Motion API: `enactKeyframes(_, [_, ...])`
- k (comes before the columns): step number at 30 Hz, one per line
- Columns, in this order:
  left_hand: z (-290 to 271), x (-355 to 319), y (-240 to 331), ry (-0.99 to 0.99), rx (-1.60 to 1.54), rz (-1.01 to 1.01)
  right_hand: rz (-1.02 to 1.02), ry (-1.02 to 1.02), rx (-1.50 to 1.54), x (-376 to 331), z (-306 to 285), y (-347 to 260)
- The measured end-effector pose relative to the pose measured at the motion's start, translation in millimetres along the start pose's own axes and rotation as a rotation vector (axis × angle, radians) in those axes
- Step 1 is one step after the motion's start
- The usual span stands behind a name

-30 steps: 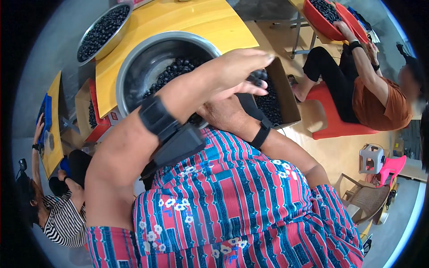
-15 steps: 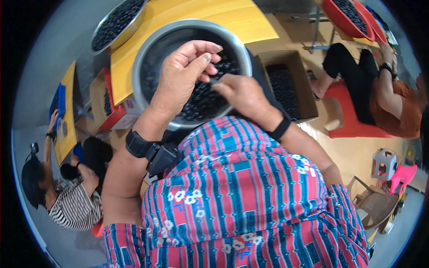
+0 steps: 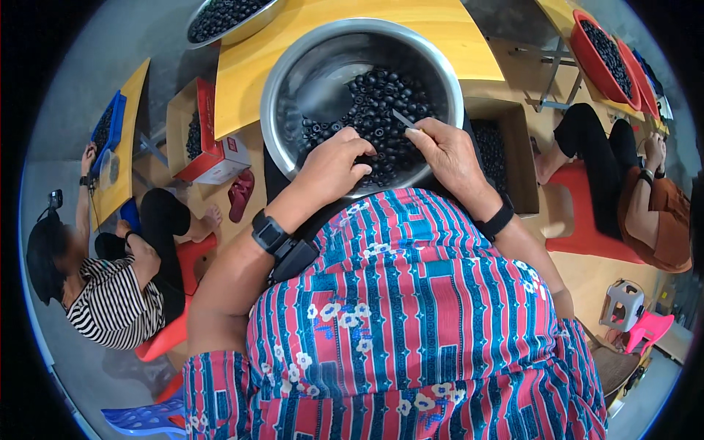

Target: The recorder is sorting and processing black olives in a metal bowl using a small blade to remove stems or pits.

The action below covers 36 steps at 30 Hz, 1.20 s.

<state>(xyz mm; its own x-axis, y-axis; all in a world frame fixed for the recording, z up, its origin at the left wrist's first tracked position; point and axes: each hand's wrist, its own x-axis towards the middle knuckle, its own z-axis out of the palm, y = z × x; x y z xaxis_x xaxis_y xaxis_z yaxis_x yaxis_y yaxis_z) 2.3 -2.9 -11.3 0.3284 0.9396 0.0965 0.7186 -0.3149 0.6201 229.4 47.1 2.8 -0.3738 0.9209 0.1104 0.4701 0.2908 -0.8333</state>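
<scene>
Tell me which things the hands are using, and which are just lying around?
In use: steel bowl, small black pieces, thin blade in right hand, left hand.
Lying about: red box, red sandal, cardboard box.

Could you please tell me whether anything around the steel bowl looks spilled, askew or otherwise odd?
Nothing stands out. The small black parts stay inside the steel bowl, and both the left hand and the right hand rest at its near rim.

Both hands [image 3: 396, 158] forward, fingers curled.
</scene>
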Motion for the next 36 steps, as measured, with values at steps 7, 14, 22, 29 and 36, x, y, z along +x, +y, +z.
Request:
enactKeyframes(7, [4,8,5,-0.039,0.102,0.002,0.071,-0.024,-0.063,-1,-2,1])
enactKeyframes(14, [4,12,-4,0.047,-0.244,-0.127,0.060,-0.028,-0.061,-2,-3,-4])
enactKeyframes(22, [9,-7,8,-0.012,-1.769,-0.469,-0.160,-0.022,0.199,-6,-2,-6])
enactKeyframes(29, [20,-14,9,-0.068,-1.982,-0.384,-0.252,-0.126,0.108,-10,-4,-19])
enactKeyframes(36, [20,-11,20,-0.176,-1.822,-0.360,-0.291,-0.137,0.231,-9,6,-13])
